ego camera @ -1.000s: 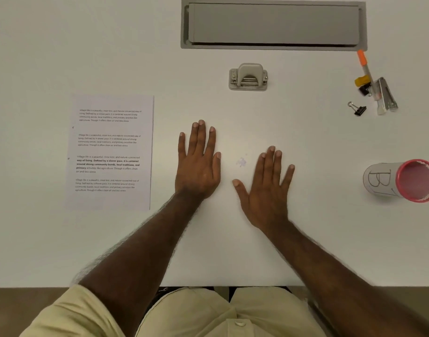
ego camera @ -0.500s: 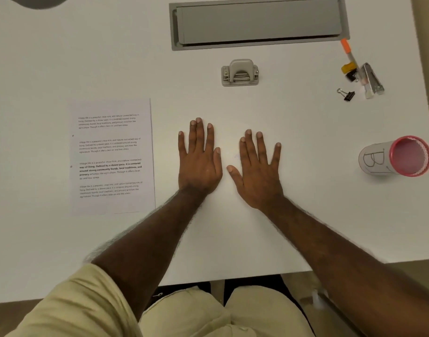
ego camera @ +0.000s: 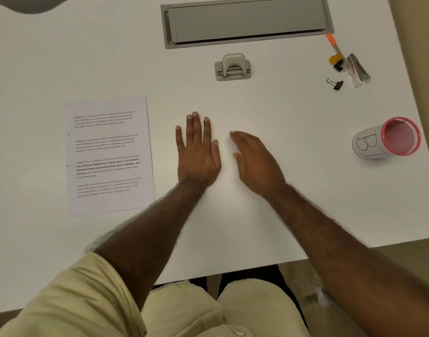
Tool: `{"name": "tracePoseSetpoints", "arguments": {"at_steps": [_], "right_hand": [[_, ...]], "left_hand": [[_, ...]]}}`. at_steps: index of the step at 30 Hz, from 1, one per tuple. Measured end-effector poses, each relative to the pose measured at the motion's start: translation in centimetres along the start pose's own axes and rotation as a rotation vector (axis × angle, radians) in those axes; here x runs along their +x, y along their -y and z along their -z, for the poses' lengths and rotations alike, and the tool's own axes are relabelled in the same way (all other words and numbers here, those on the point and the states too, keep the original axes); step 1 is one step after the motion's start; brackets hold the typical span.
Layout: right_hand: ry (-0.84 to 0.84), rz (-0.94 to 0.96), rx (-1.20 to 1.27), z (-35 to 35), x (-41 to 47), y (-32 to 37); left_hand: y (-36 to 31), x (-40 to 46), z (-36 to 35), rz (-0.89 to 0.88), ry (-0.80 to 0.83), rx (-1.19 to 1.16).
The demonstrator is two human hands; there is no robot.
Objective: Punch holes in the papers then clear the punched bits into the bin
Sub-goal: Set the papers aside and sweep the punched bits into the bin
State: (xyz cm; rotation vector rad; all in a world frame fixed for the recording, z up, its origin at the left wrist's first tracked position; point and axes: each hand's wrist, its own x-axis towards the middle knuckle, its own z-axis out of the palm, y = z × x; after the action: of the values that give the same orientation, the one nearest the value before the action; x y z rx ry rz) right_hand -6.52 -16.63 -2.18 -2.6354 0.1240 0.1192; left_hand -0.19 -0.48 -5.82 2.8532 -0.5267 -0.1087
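Right hand (ego camera: 254, 161) turned; papers (ego camera: 109, 154) leftward.

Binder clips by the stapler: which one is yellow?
The yellow binder clip, lying against the orange pen beside the stapler. The other binder clip is black and sits alone, nearer the person.

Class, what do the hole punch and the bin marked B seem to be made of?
Hole punch: probably grey painted metal or plastic, matte, with shiny metal bars at its middle. Bin: pink mesh-patterned rim, likely plastic or wire; white paper-like wrap with a hand-drawn B.
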Motion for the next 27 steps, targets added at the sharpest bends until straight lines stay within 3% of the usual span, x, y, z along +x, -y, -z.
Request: {"name": "tracePoseSetpoints", "arguments": {"at_steps": [15, 27], "right_hand": [[0.202, 0.016, -0.187, -0.2, -0.9, 2.4], [-0.215, 0.354, -0.515, -1.6, -1.3, 1.7]], "left_hand": [[0.0, 0.0, 0.0, 0.004, 0.019, 0.012], [0.3, 0.2, -0.7, -0.001, 0.038, 0.055]]}}
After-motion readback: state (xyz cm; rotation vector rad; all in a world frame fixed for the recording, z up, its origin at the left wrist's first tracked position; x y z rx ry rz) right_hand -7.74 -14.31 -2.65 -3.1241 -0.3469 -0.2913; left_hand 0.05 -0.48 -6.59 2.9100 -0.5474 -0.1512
